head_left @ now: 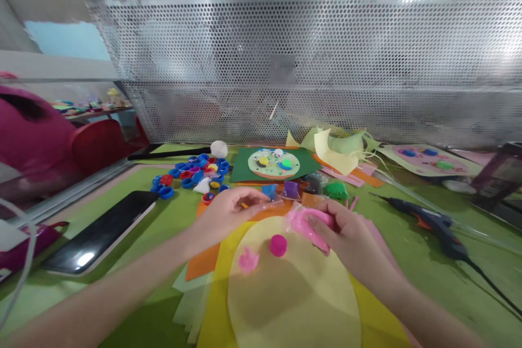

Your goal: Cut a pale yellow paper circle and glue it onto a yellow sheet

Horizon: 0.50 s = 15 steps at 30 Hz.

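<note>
My right hand [340, 228] is wrapped round a packet of pink modelling clay [308, 224] in clear plastic, held above a cream paper circle [293, 293]. To its left, my left hand [242, 204] pinches what looks like a scrap of clear plastic wrapper [274, 205] between thumb and fingers. On the circle lie a round magenta piece [278, 245] and a small lump of pink clay [248, 260]. The circle rests on a yellow sheet [216, 288]. Just beyond my hands are wrapped clay packets in blue [269, 191], purple [291, 190] and green [336, 191].
Several bottle caps [199, 171] are heaped at the back left, near a phone [106, 231]. A decorated paper circle [273, 163] sits on green card. A glue gun [428, 223] with its cord lies right. A perforated metal panel [228, 76] stands behind.
</note>
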{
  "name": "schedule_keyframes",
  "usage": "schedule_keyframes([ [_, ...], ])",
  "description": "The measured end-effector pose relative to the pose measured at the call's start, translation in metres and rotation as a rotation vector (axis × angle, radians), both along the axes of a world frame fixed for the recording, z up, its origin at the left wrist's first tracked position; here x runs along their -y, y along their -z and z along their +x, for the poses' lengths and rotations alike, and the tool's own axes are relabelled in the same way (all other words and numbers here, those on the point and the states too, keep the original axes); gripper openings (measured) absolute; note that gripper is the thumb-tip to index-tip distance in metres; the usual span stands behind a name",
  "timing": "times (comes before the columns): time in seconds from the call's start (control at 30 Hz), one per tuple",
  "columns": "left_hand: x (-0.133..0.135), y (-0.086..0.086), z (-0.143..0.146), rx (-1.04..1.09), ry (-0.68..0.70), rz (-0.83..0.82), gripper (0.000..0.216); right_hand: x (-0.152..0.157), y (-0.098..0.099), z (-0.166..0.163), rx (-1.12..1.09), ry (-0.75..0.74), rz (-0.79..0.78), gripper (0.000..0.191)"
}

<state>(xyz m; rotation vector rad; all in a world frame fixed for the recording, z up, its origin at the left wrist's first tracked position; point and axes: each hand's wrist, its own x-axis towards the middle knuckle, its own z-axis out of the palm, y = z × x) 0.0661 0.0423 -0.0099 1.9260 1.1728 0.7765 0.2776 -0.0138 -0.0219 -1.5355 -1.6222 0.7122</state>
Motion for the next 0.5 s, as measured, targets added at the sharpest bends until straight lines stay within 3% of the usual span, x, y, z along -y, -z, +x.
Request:
schedule_keyframes([
  [0.1,0.006,0.002,0.002,-0.04,0.024,0.113,0.02,-0.002,0.003,-0.002,0.003,-0.03,-0.019,0.026],
  [0.2,0.018,0.005,0.007,-0.033,0.161,0.198,0.04,-0.001,0.009,-0.003,-0.036,-0.097,-0.046,0.024],
  [0.37,0.029,0.011,0.011,0.04,0.153,0.217,0.054,0.002,0.012,-0.003,-0.051,-0.176,-0.021,0.022],
  [0.5,0.029,0.012,0.01,0.122,0.14,0.123,0.061,0.005,0.01,-0.003,-0.053,-0.191,0.019,0.02],
])
